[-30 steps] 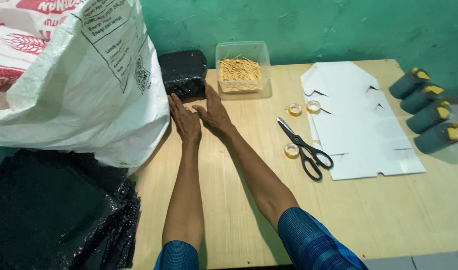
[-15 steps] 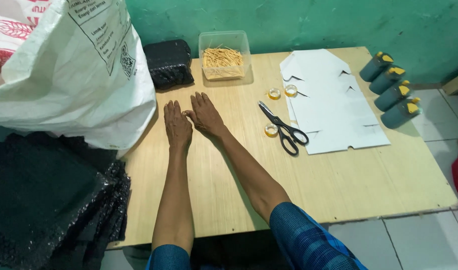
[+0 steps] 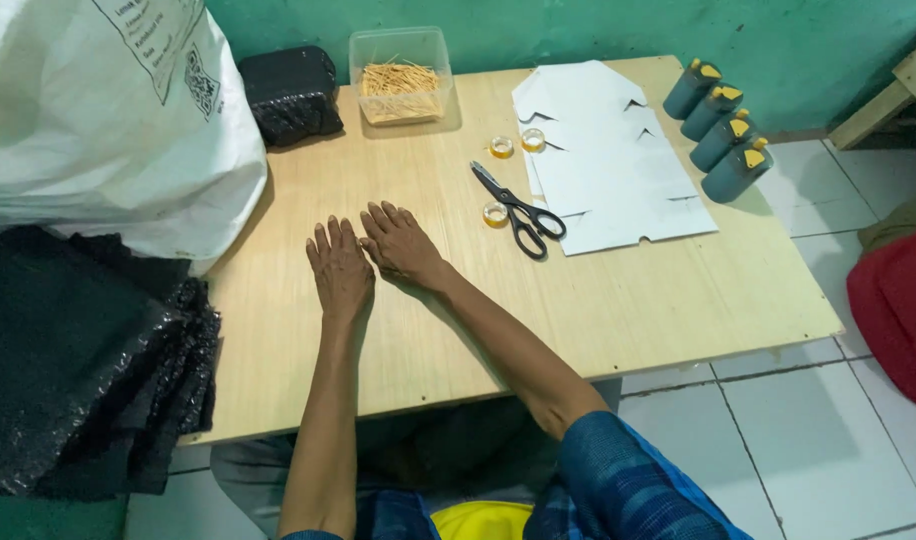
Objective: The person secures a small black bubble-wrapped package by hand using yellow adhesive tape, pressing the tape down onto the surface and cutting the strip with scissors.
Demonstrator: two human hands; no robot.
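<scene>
Near the middle of the frame, the left hand [image 3: 339,268] and right hand [image 3: 402,243] are lying flat and open, palms down, touching side by side on the pale wooden table [image 3: 638,300], gripping nothing. Right of them, black-handled scissors [image 3: 518,211] are resting against white cut paper sheets [image 3: 608,160], with three small tape rolls [image 3: 495,214] sitting close by.

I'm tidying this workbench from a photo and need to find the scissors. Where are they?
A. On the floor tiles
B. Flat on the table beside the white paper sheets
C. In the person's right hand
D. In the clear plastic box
B: the black scissors lie flat on the table, their handles at the edge of the white paper sheets, while both hands rest empty on the wood.
</scene>
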